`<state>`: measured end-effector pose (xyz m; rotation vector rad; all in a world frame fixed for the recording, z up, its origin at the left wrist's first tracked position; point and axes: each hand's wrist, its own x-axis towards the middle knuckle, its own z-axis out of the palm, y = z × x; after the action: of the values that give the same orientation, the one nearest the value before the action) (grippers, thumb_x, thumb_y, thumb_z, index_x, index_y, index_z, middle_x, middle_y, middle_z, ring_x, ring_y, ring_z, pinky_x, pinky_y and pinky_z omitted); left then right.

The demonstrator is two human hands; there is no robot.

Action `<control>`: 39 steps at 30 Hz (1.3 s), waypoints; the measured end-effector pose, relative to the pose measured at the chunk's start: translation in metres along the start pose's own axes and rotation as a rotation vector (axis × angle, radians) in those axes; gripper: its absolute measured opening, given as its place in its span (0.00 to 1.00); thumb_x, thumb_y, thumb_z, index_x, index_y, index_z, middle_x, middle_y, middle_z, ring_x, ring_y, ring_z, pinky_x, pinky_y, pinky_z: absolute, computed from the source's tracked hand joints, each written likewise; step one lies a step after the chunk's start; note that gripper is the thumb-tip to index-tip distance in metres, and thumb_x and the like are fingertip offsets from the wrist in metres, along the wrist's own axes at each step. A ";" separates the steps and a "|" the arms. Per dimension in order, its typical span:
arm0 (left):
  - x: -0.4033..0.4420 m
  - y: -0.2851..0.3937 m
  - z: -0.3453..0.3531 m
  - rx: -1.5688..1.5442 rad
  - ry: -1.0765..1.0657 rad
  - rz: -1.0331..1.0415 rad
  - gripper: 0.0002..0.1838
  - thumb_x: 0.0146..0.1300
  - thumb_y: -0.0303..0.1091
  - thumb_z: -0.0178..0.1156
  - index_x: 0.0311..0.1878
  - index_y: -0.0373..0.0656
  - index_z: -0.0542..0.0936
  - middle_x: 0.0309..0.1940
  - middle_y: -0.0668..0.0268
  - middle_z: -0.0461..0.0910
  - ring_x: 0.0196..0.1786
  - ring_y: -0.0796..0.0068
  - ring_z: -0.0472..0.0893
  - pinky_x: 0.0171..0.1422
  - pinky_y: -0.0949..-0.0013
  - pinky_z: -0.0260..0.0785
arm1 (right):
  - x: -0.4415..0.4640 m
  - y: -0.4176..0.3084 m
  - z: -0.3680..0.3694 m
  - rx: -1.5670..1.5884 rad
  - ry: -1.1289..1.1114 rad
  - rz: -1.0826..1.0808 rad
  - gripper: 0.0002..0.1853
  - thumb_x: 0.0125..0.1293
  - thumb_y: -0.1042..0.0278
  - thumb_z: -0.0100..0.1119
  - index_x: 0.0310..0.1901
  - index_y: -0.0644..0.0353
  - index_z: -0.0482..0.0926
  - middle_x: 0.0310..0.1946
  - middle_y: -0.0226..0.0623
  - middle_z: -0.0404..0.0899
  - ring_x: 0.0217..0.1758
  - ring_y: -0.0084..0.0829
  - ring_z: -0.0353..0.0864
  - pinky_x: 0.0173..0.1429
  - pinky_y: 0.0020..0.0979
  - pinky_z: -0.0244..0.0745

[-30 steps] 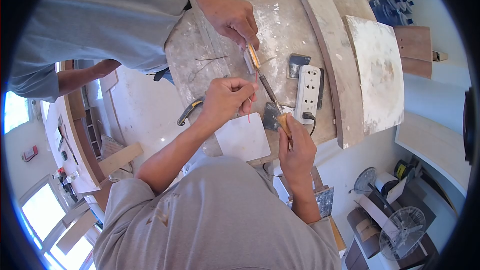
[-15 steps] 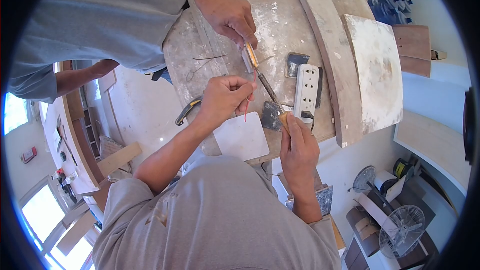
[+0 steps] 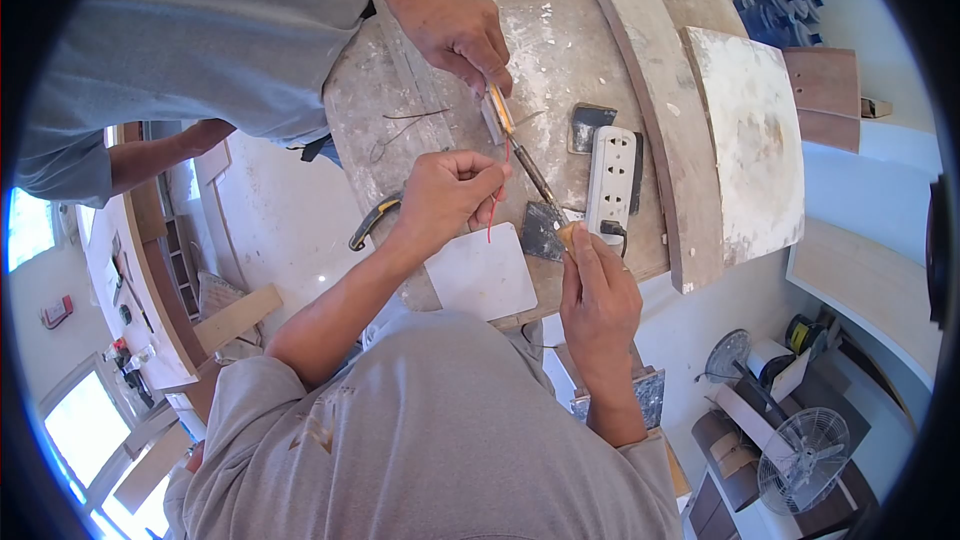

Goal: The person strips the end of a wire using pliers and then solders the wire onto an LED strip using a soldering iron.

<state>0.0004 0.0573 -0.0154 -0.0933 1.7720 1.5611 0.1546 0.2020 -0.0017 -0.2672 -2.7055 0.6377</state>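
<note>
My right hand [image 3: 597, 290] grips a soldering iron [image 3: 536, 176] by its wooden handle, its metal shaft slanting up and left. The iron's tip meets the end of a lit, yellowish thin strip [image 3: 500, 110]. Between thumb and fingers, my left hand [image 3: 455, 190] pinches a thin red wire [image 3: 491, 219], whose upper end runs to that same strip end. From across the table, a co-worker's hand [image 3: 465, 35] presses the strip down against a small pale block [image 3: 491, 122]. Exactly how tip, wire and strip touch is too small to make out.
Right of the iron lies a white power strip [image 3: 611, 178] with a black plug in it. A white square plate [image 3: 482, 275], a yellow-black handled tool [image 3: 374, 221] and dark flat pieces [image 3: 543, 231] lie near my hands. Long boards [image 3: 655, 120] line the table's right side.
Almost nothing differs. Both my hands and the co-worker's hand hold their places, with the whole view shifted very slightly.
</note>
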 end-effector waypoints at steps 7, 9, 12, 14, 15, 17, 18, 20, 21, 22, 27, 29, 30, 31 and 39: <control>-0.001 0.001 0.000 -0.002 -0.005 -0.006 0.11 0.66 0.34 0.63 0.35 0.33 0.82 0.22 0.69 0.79 0.18 0.87 0.71 0.21 0.79 0.62 | 0.001 0.000 -0.001 -0.007 -0.010 -0.002 0.20 0.59 0.79 0.64 0.55 0.64 0.79 0.39 0.38 0.83 0.28 0.36 0.78 0.31 0.33 0.71; -0.001 0.001 0.000 -0.006 -0.004 -0.006 0.11 0.66 0.34 0.63 0.35 0.33 0.82 0.22 0.69 0.79 0.18 0.87 0.71 0.21 0.79 0.62 | 0.001 0.000 -0.002 -0.009 -0.010 -0.005 0.20 0.59 0.79 0.64 0.55 0.64 0.78 0.39 0.38 0.83 0.27 0.35 0.78 0.31 0.32 0.70; -0.001 0.000 0.000 -0.003 0.000 -0.002 0.12 0.66 0.34 0.63 0.35 0.33 0.82 0.22 0.69 0.79 0.18 0.87 0.71 0.21 0.79 0.62 | 0.001 0.000 -0.002 -0.014 -0.005 -0.015 0.20 0.59 0.79 0.64 0.55 0.64 0.78 0.39 0.38 0.82 0.27 0.35 0.78 0.30 0.32 0.70; -0.001 0.001 0.000 -0.005 -0.001 -0.002 0.12 0.66 0.34 0.63 0.35 0.33 0.82 0.22 0.69 0.79 0.18 0.87 0.71 0.21 0.79 0.62 | 0.002 0.000 -0.002 -0.021 -0.006 -0.018 0.20 0.59 0.79 0.64 0.55 0.64 0.78 0.38 0.38 0.82 0.27 0.35 0.78 0.30 0.32 0.70; -0.001 0.002 0.000 -0.005 -0.002 -0.002 0.12 0.66 0.34 0.63 0.35 0.33 0.82 0.22 0.69 0.79 0.18 0.87 0.71 0.21 0.79 0.62 | 0.002 0.000 -0.003 -0.015 -0.008 -0.019 0.20 0.59 0.79 0.64 0.55 0.64 0.78 0.38 0.38 0.82 0.27 0.36 0.78 0.30 0.32 0.70; -0.001 0.001 0.001 -0.007 0.000 -0.005 0.12 0.66 0.34 0.63 0.35 0.33 0.82 0.22 0.69 0.79 0.18 0.87 0.71 0.21 0.79 0.62 | 0.003 -0.001 -0.003 -0.003 -0.011 -0.019 0.20 0.59 0.79 0.64 0.55 0.65 0.78 0.38 0.38 0.82 0.28 0.36 0.79 0.30 0.33 0.71; -0.001 0.001 0.001 -0.008 0.001 -0.007 0.12 0.66 0.34 0.63 0.35 0.33 0.82 0.22 0.69 0.79 0.18 0.87 0.71 0.21 0.79 0.62 | 0.003 -0.001 -0.003 -0.001 -0.012 -0.017 0.20 0.59 0.78 0.64 0.55 0.65 0.78 0.38 0.38 0.82 0.28 0.36 0.79 0.30 0.33 0.71; -0.001 0.001 0.001 -0.008 0.001 -0.009 0.12 0.66 0.34 0.63 0.35 0.33 0.82 0.22 0.69 0.79 0.18 0.87 0.71 0.22 0.79 0.62 | 0.001 0.000 -0.002 0.001 -0.013 -0.015 0.20 0.59 0.78 0.64 0.55 0.65 0.78 0.38 0.39 0.82 0.29 0.36 0.80 0.31 0.33 0.72; -0.001 0.001 0.001 -0.008 0.001 -0.009 0.12 0.66 0.34 0.63 0.35 0.33 0.82 0.22 0.69 0.79 0.18 0.87 0.72 0.22 0.79 0.62 | 0.002 0.000 -0.002 0.003 -0.014 -0.016 0.20 0.59 0.78 0.64 0.55 0.65 0.78 0.39 0.39 0.82 0.29 0.36 0.80 0.31 0.33 0.72; -0.001 0.001 0.001 -0.005 0.002 -0.006 0.12 0.66 0.35 0.63 0.33 0.34 0.82 0.22 0.69 0.79 0.18 0.87 0.72 0.22 0.79 0.63 | 0.002 0.000 -0.003 0.004 -0.014 -0.016 0.20 0.59 0.78 0.64 0.55 0.65 0.78 0.39 0.39 0.82 0.29 0.36 0.80 0.31 0.33 0.72; -0.001 0.001 0.001 -0.007 0.006 0.005 0.12 0.66 0.35 0.62 0.31 0.35 0.82 0.20 0.71 0.78 0.18 0.88 0.73 0.22 0.79 0.64 | 0.003 -0.001 -0.003 0.006 -0.017 -0.017 0.20 0.59 0.78 0.65 0.55 0.65 0.78 0.39 0.39 0.82 0.29 0.36 0.80 0.31 0.33 0.72; -0.001 0.000 0.001 -0.011 0.005 0.006 0.12 0.66 0.35 0.62 0.31 0.35 0.82 0.20 0.71 0.78 0.18 0.88 0.73 0.22 0.79 0.64 | 0.002 -0.001 -0.004 0.001 -0.025 -0.010 0.20 0.59 0.77 0.65 0.55 0.65 0.78 0.39 0.39 0.82 0.29 0.36 0.80 0.30 0.33 0.72; -0.001 -0.001 0.000 -0.013 0.004 0.007 0.12 0.66 0.35 0.62 0.32 0.35 0.82 0.20 0.71 0.78 0.18 0.88 0.73 0.22 0.79 0.64 | 0.002 -0.002 -0.004 0.000 -0.028 -0.009 0.20 0.59 0.77 0.65 0.55 0.65 0.78 0.38 0.39 0.82 0.29 0.36 0.80 0.30 0.33 0.72; -0.001 -0.001 0.000 -0.013 0.002 0.001 0.12 0.66 0.35 0.63 0.33 0.34 0.82 0.21 0.70 0.78 0.18 0.87 0.72 0.22 0.79 0.64 | 0.003 -0.002 -0.005 0.000 -0.032 -0.007 0.20 0.59 0.77 0.65 0.55 0.65 0.78 0.38 0.39 0.82 0.29 0.36 0.80 0.30 0.33 0.71; -0.001 -0.001 0.001 -0.012 0.004 0.016 0.12 0.66 0.35 0.63 0.32 0.35 0.82 0.21 0.71 0.79 0.19 0.88 0.73 0.22 0.79 0.64 | 0.003 -0.002 -0.006 0.013 -0.043 -0.009 0.21 0.59 0.77 0.64 0.56 0.65 0.77 0.38 0.39 0.82 0.28 0.36 0.79 0.30 0.33 0.71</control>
<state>0.0019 0.0571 -0.0152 -0.0882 1.7703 1.5843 0.1537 0.2035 0.0048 -0.2407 -2.7415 0.6654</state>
